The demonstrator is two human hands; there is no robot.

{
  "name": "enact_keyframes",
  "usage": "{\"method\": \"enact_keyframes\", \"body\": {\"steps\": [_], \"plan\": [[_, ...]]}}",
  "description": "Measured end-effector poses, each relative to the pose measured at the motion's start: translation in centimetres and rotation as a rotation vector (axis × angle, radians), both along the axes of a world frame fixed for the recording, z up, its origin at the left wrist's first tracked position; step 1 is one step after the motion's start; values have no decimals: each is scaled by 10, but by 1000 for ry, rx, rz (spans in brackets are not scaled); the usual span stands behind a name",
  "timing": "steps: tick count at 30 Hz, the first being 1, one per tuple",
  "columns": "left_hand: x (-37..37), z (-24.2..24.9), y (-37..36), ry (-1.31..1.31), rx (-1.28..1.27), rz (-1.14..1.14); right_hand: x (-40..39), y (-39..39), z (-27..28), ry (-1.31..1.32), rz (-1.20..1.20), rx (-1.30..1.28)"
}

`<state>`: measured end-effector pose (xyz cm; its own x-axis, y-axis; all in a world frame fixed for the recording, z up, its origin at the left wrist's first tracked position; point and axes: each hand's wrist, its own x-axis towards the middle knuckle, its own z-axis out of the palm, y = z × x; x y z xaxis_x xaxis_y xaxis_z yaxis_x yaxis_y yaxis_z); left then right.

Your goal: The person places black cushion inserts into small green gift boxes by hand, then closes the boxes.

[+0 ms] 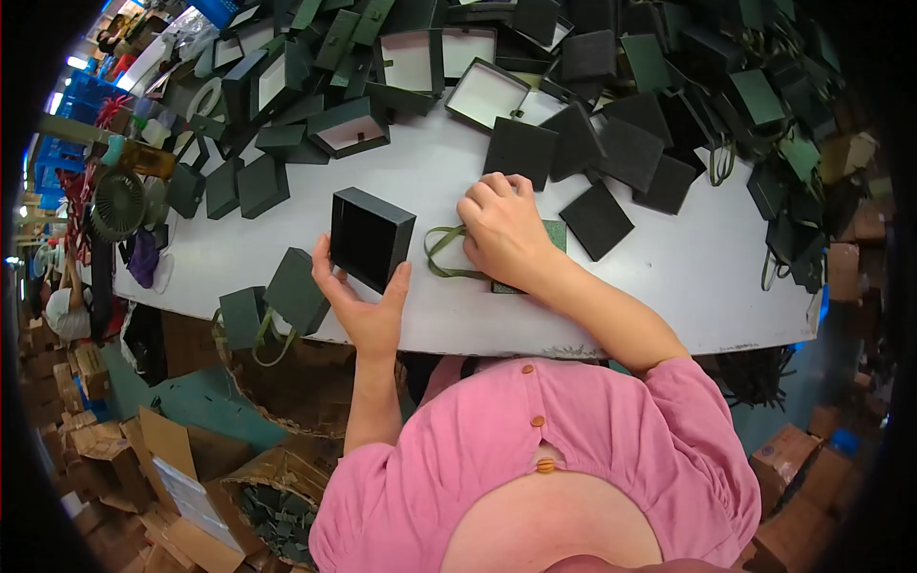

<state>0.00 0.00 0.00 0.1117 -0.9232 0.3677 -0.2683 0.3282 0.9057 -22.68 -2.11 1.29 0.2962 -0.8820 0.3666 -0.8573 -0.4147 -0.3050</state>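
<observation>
My left hand (368, 310) holds a dark green open box (371, 237) upright, thumb on one side and fingers on the other; its black inside faces me. To the right, my right hand (497, 215) has its fingers curled down near a black pad lying on the pile's edge. Whatever those fingers hold is hidden. Under the right wrist lies a green box (555, 234) with a green ribbon loop (441, 253) sticking out to its left. A square black pad (597, 221) rests on the table to the right of that wrist.
Many dark boxes and black pads (626, 153) are heaped along the far side of the white table (688, 286). Two green boxes (297, 289) sit at the near left edge. A small fan (119, 203) stands at the left; cartons (181, 477) lie on the floor.
</observation>
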Motion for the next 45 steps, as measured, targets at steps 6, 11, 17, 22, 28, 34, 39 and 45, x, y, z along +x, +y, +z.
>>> {"method": "enact_keyframes", "body": {"steps": [6, 11, 17, 22, 28, 34, 39, 45], "plan": [[-3, -9, 7, -125, 6, -56, -46, 48, 9, -389, 86, -138], [-23, 5, 3, -567, -138, -237, -58, 90, -7, -179, -37, -61], [-36, 13, 11, -555, -107, -311, -79, 81, -15, -364, 48, -128], [-35, 37, 13, -472, -51, -545, -85, 69, 2, -450, 180, -128], [-30, 38, 7, -217, 25, -773, -72, 59, 7, -748, 244, -46], [-43, 10, -26, -343, -72, -739, -30, 41, 9, -644, 390, 139], [14, 37, -42, -1015, 49, -330, -76, -24, 26, 58, 148, -6], [98, 77, -15, -1280, 622, 124, -94, -33, 3, 66, 47, -33]]}}
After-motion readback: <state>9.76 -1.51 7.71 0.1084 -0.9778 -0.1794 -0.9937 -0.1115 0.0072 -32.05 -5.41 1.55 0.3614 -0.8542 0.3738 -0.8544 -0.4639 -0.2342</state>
